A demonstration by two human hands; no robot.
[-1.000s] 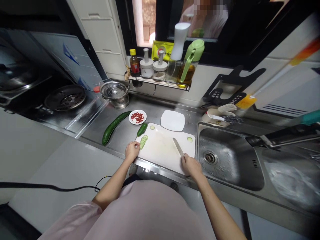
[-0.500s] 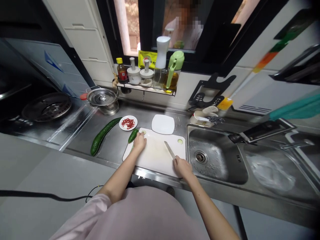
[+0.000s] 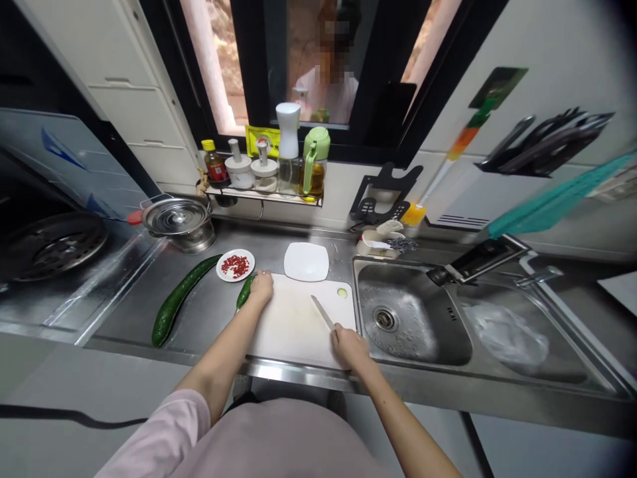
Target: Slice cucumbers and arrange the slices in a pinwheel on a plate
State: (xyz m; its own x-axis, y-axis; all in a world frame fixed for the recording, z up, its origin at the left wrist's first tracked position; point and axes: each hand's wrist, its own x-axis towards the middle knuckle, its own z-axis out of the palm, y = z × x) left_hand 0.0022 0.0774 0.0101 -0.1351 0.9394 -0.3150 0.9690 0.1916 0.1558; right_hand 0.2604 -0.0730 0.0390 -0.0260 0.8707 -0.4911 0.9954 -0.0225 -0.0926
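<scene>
A white cutting board (image 3: 293,325) lies on the steel counter in front of me. My left hand (image 3: 261,288) rests at the board's far left corner with fingers curled, touching the cut cucumber piece (image 3: 244,292); what it holds, if anything, is hidden. My right hand (image 3: 348,346) grips a knife (image 3: 322,312) by the handle, blade pointing away over the board. One cucumber slice (image 3: 342,292) sits at the board's far right corner. A whole cucumber (image 3: 179,299) lies on the counter to the left.
A small dish of red chilli (image 3: 235,265) and a white plate (image 3: 306,261) stand behind the board. A steel pot (image 3: 175,219) and condiment rack (image 3: 263,179) are further back. The sink (image 3: 408,318) is right of the board. Another person is behind the window.
My left hand moved from the slices near the board's left edge up to its far left corner by the cucumber piece. The camera view shifted right. My right hand keeps the knife.
</scene>
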